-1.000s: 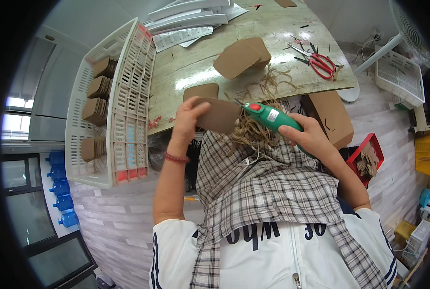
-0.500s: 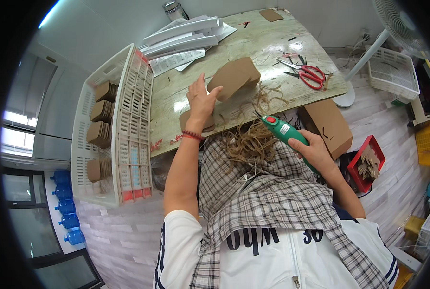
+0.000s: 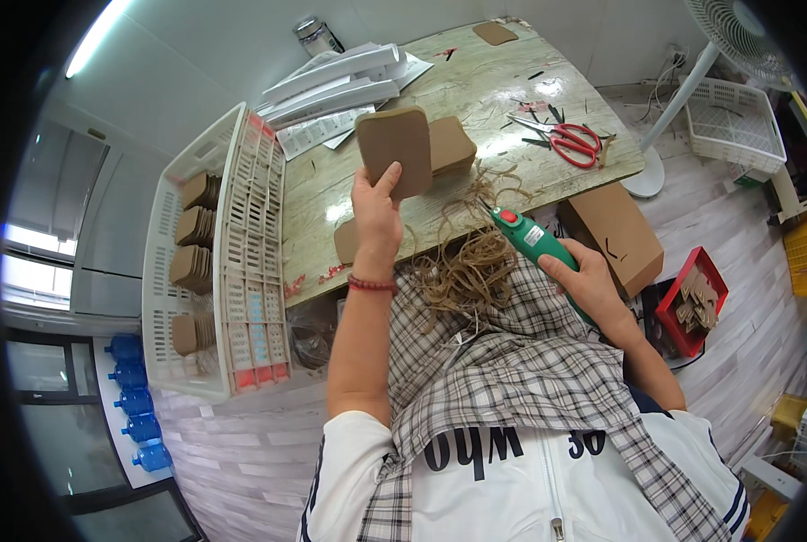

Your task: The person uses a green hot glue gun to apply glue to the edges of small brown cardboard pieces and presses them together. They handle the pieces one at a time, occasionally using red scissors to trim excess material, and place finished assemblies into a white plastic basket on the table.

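My left hand (image 3: pixel 378 212) grips a flat brown panel with rounded corners (image 3: pixel 394 149), raised above the table with the thumb across its face. Behind it, a stack of similar brown panels (image 3: pixel 453 146) rests on the table. Another brown panel (image 3: pixel 345 242) lies near the table's front edge, partly hidden by my left forearm. My right hand (image 3: pixel 587 280) is wrapped round green electric scissors (image 3: pixel 534 237) with a red switch, their tip pointing towards the table edge. A tangle of thin brown trimmings (image 3: pixel 471 271) hangs from the edge onto my checked apron (image 3: pixel 503 361).
Red-handled scissors (image 3: pixel 575 144) lie on the table (image 3: pixel 494 81) at right, among dark scraps. Papers (image 3: pixel 340 90) are piled at the back left. A white crate (image 3: pixel 250 244) holding brown panels stands left. At right are a cardboard box (image 3: pixel 613 237), a red tray (image 3: pixel 692 303) and a fan (image 3: pixel 683 99).
My left hand has taken hold of a brown panel from the stack and lifted it upright, to the left of the stack. My right hand keeps the electric scissors in nearly the same place.
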`<act>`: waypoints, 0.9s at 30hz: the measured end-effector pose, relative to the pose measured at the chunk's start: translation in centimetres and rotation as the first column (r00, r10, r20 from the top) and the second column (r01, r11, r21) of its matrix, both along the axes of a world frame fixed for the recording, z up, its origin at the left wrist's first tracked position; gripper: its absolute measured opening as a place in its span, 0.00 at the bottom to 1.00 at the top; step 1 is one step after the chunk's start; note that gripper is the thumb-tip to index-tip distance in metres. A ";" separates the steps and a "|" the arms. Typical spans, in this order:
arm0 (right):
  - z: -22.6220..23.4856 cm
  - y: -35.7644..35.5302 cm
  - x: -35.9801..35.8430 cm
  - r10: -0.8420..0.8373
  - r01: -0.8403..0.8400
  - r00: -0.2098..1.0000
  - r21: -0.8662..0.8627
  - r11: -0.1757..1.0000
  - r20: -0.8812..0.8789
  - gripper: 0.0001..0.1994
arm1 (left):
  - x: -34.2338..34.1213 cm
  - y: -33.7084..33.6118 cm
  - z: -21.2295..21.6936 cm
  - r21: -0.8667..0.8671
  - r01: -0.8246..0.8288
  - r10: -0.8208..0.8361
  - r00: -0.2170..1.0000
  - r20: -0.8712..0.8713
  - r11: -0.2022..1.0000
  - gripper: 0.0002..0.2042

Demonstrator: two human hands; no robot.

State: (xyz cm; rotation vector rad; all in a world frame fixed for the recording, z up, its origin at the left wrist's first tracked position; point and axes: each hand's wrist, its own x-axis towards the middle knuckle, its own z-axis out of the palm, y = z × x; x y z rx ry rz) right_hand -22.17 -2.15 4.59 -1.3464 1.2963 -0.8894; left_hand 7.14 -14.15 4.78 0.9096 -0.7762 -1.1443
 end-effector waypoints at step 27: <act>4.3 -0.1 1.8 -0.088 0.094 0.990 -0.046 0.995 0.110 0.19 | -9.0 4.8 -2.1 -0.104 0.046 -0.097 0.825 -0.557 0.994 0.17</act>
